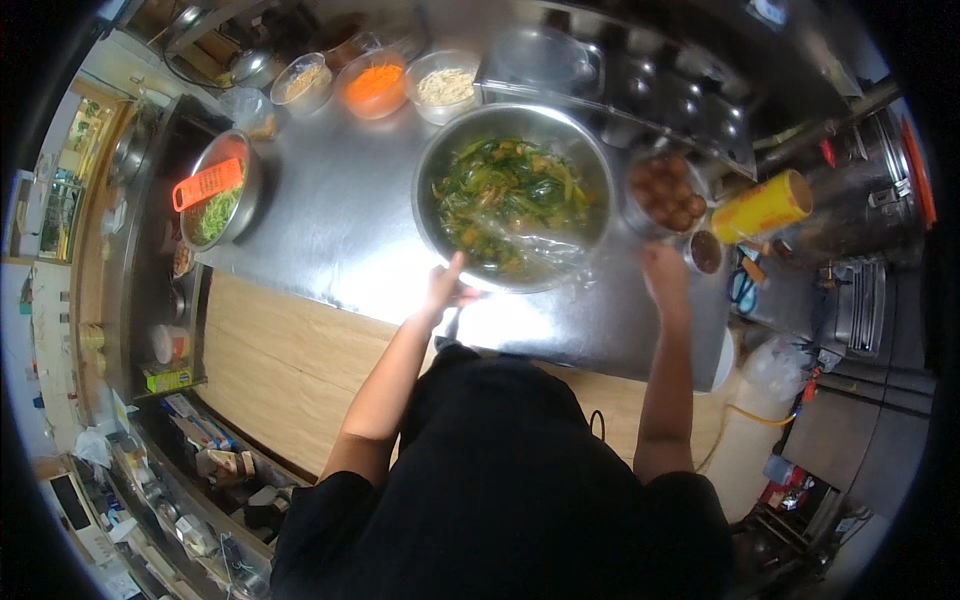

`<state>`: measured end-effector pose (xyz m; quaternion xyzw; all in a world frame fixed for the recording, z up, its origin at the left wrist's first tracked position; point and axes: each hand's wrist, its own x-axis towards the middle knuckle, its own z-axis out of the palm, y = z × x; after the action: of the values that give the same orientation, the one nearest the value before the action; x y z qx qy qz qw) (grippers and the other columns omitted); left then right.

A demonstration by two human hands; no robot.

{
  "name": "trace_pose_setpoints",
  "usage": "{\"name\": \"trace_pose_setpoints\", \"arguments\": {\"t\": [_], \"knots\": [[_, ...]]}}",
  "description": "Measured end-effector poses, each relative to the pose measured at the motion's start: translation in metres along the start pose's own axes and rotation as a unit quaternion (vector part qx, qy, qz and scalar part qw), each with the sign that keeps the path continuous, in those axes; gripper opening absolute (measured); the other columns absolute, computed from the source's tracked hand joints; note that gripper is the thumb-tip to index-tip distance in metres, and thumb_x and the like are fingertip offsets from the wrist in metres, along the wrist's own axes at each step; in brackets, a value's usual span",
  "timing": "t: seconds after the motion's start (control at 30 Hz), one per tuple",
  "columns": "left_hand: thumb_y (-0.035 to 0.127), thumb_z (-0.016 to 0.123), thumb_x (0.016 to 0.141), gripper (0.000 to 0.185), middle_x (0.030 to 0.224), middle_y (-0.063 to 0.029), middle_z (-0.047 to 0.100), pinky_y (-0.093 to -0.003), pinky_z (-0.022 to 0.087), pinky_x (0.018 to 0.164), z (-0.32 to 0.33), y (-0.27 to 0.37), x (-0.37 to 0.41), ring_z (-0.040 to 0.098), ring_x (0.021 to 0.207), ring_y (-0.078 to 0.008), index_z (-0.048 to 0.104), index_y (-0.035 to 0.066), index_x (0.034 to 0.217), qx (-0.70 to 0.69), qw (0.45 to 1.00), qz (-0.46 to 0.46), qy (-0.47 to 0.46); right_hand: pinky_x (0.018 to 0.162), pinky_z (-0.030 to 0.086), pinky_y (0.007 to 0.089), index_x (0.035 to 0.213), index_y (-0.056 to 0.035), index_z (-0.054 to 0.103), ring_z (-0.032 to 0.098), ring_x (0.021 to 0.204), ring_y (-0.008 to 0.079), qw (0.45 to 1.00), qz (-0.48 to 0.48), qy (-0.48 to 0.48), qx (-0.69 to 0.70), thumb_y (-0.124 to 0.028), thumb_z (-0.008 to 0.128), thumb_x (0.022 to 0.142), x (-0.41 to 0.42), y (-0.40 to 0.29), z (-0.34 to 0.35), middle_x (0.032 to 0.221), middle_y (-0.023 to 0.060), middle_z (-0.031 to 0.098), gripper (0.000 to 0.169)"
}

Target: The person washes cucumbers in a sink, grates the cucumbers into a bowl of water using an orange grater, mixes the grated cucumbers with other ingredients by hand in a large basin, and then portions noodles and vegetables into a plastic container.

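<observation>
On a stainless steel worktop [315,195] stands a large metal bowl [425,225] of leafy greens [525,180], with clear plastic film [536,244] over the lower part of the greens. The near left rim of this bowl is gripped by my left hand [448,289], thumb upward at the rim. My right hand [664,268] is blurred, its fingers curled, beside a small cup of dark red sauce [705,252] and just below a bowl of brown round items [667,193]. Whether the right hand holds anything cannot be made out.
An orange grater [208,184] lies across a metal bowl of shredded green vegetable [219,214]. Bowls of shredded carrot [375,84] and pale shreds [445,86] line the back. At right are a yellow roll [761,208], scissors [744,289] and a large metal pot [847,195].
</observation>
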<state>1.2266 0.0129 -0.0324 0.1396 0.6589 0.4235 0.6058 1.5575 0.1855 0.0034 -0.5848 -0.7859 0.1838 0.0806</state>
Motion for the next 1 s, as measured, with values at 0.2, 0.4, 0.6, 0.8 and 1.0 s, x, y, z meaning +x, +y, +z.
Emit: {"name": "trace_pose_setpoints", "arguments": {"t": [0.2,0.4,0.6,0.8,1.0], "knots": [[0.04,0.048,0.086,0.041,0.093,-0.0076,0.061,-0.0233,0.052,0.062,-0.057,-0.035,-0.04,0.061,0.078,-0.0134,0.052,0.003,0.103,-0.024,0.998,0.012,-0.06,0.059,0.04,0.0213,0.105,0.0013,0.056,0.049,0.064,0.0089,0.932,0.051,-0.018,0.358,-0.01,0.053,0.083,-0.071,-0.071,-0.129,0.069,0.0037,0.055,0.024],[0.026,0.052,0.086,0.025,0.088,-0.0047,0.06,-0.0239,0.049,0.064,-0.139,-0.088,-0.083,0.057,0.071,-0.0108,0.055,0.005,0.099,0.008,0.996,-0.03,0.087,0.056,0.045,0.0226,0.095,0.0062,0.058,0.055,0.061,0.0136,0.847,-0.217,-0.122,0.47,-0.002,0.049,0.079,-0.111,-0.125,-0.159,0.069,0.009,0.058,0.021],[0.009,0.056,0.082,0.024,0.087,-0.0061,0.06,-0.0242,0.048,0.068,-0.12,-0.024,-0.164,0.058,0.074,-0.0124,0.054,0.0,0.105,-0.088,0.983,0.16,-0.028,0.063,0.046,0.0235,0.103,-0.0008,0.058,0.057,0.074,0.0115,0.737,-0.279,-0.391,0.476,-0.014,0.052,0.084,-0.1,-0.279,-0.032,0.081,0.0071,0.06,0.023],[0.003,0.056,0.081,0.023,0.086,-0.0071,0.06,-0.0246,0.049,0.07,-0.137,-0.016,-0.205,0.059,0.078,-0.0138,0.055,-0.002,0.103,-0.163,0.96,0.222,-0.057,0.07,0.045,0.0232,0.113,0.0012,0.05,0.055,0.078,0.0107,0.591,-0.195,-0.527,0.578,-0.005,0.044,0.086,-0.142,-0.369,0.041,0.093,0.0067,0.057,0.028],[0.004,0.057,0.08,0.01,0.082,-0.0067,0.06,-0.0245,0.049,0.068,-0.147,-0.029,-0.222,0.06,0.074,-0.0142,0.058,-0.002,0.088,-0.206,0.96,0.189,0.028,0.067,0.041,0.0202,0.112,0.0,0.05,0.049,0.075,0.0076,0.644,-0.259,-0.513,0.505,-0.01,0.046,0.087,-0.159,-0.401,0.066,0.096,0.0045,0.049,0.027]]}}
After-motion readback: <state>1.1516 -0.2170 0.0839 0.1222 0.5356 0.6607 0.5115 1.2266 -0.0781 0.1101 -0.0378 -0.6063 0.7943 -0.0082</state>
